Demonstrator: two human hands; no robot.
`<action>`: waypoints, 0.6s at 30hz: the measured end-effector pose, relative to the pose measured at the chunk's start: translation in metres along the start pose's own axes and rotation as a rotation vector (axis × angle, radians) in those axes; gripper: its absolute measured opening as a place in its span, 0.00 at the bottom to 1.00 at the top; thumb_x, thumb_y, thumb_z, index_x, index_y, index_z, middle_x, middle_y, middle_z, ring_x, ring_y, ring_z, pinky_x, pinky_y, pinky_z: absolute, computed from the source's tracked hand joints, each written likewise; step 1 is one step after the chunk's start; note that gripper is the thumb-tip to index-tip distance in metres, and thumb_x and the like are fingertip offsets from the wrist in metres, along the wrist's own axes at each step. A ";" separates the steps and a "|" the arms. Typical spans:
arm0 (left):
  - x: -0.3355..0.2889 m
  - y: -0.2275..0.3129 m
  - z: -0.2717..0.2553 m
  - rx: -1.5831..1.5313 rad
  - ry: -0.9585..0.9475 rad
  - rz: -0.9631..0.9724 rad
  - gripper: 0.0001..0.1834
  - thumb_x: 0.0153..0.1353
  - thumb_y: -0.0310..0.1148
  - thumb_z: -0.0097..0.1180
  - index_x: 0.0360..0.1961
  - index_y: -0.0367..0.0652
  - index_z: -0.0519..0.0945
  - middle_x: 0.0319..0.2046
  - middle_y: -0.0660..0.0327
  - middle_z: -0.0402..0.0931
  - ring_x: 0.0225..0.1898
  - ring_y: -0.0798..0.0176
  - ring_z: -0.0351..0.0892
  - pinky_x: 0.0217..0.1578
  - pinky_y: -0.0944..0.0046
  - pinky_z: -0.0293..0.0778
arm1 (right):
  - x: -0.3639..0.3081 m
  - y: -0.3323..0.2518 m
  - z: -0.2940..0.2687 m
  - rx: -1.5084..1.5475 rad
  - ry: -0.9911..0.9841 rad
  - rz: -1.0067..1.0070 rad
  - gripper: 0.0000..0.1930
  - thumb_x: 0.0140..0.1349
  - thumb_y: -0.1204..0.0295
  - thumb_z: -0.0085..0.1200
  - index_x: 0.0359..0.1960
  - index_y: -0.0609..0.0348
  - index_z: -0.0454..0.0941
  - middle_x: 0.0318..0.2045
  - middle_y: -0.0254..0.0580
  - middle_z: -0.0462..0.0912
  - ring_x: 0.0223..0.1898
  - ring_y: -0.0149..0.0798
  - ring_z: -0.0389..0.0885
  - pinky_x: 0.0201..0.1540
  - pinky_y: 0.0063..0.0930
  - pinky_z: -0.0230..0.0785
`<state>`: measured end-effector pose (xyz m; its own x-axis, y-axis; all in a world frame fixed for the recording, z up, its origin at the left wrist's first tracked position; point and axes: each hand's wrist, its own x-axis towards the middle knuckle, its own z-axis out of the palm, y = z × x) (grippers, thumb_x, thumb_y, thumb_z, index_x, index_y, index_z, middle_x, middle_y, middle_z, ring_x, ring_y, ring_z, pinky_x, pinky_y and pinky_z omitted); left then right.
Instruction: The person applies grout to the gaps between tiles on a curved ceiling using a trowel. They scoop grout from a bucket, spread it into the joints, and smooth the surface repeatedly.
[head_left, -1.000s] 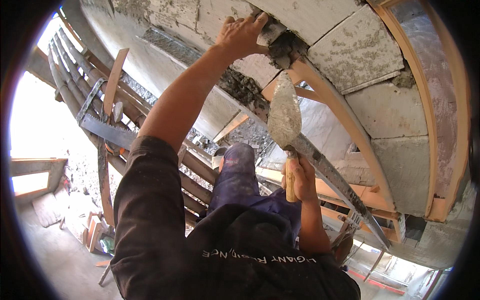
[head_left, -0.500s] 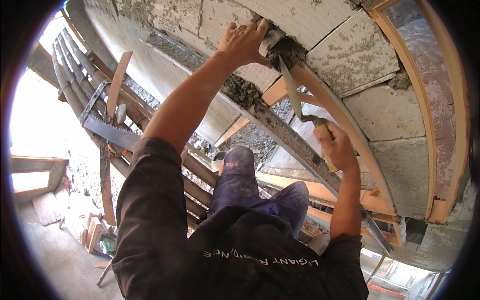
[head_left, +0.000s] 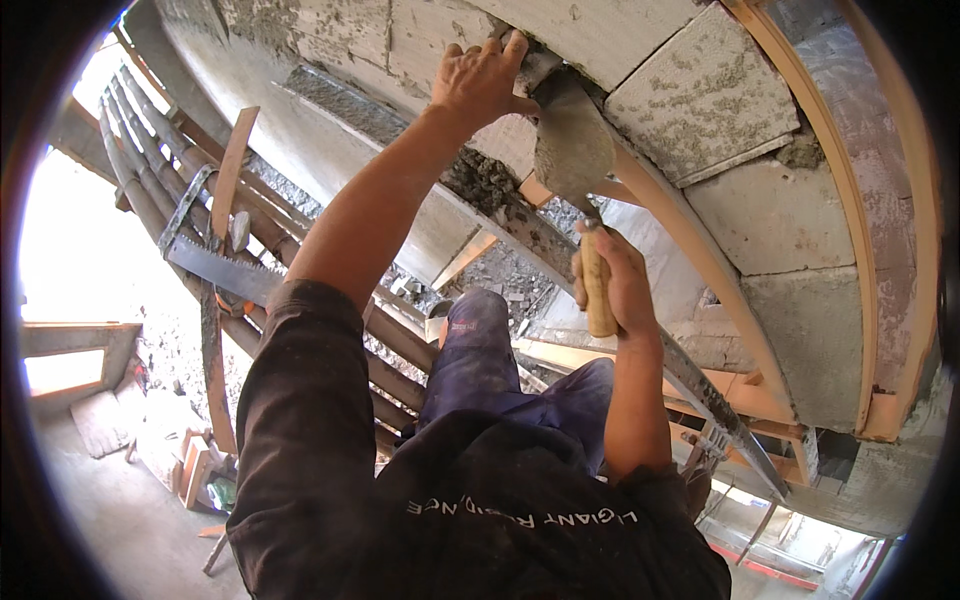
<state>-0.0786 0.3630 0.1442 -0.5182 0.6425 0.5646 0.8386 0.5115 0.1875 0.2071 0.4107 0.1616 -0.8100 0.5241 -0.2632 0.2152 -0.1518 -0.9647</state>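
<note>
My right hand (head_left: 625,275) is closed around the wooden handle of a trowel (head_left: 575,150). Its broad grey blade faces me, and the tip reaches into a dark, mortar-smeared gap between pale wall blocks. My left hand (head_left: 480,85) rests against the block wall (head_left: 440,45) left of that gap, fingers bent over the surface and thumb spread apart toward the blade. A small grey piece (head_left: 543,68) sits in the gap by its fingertips; whether the hand grips it is unclear. A large mortar-spattered block (head_left: 700,95) lies just right of the gap.
A curved wooden frame (head_left: 690,240) runs below the blocks. A mortar-crusted beam (head_left: 540,245) crosses diagonally under my arms. On the left, a handsaw (head_left: 225,270) lies over bamboo poles (head_left: 150,190). Timber offcuts (head_left: 195,465) lie at the lower left.
The trowel has turned from edge-on to show its broad blade. My right hand has moved left and slightly up with it. My left hand stays at nearly the same spot on the wall.
</note>
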 end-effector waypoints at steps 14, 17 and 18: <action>-0.002 -0.002 0.001 -0.078 0.047 0.008 0.52 0.34 0.65 0.68 0.58 0.47 0.64 0.46 0.54 0.77 0.45 0.51 0.80 0.49 0.47 0.69 | -0.039 0.019 0.047 0.151 0.146 -0.052 0.20 0.68 0.59 0.42 0.51 0.62 0.69 0.24 0.42 0.74 0.14 0.33 0.71 0.16 0.25 0.66; 0.002 -0.001 -0.003 -0.107 0.006 -0.021 0.49 0.37 0.64 0.68 0.56 0.47 0.65 0.43 0.55 0.78 0.42 0.50 0.81 0.48 0.46 0.69 | -0.018 0.004 0.050 0.155 0.117 -0.059 0.15 0.68 0.59 0.45 0.42 0.59 0.70 0.23 0.39 0.73 0.14 0.31 0.72 0.16 0.23 0.66; 0.002 0.000 -0.004 -0.116 0.000 -0.032 0.48 0.38 0.63 0.68 0.55 0.47 0.65 0.42 0.55 0.78 0.41 0.50 0.81 0.48 0.46 0.69 | -0.013 0.002 0.048 0.108 0.112 -0.058 0.16 0.67 0.58 0.46 0.41 0.59 0.71 0.23 0.38 0.73 0.14 0.31 0.72 0.16 0.23 0.66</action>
<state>-0.0794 0.3618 0.1485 -0.5449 0.6271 0.5567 0.8355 0.4622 0.2971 0.1916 0.3636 0.1636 -0.7525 0.6235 -0.2123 0.1049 -0.2047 -0.9732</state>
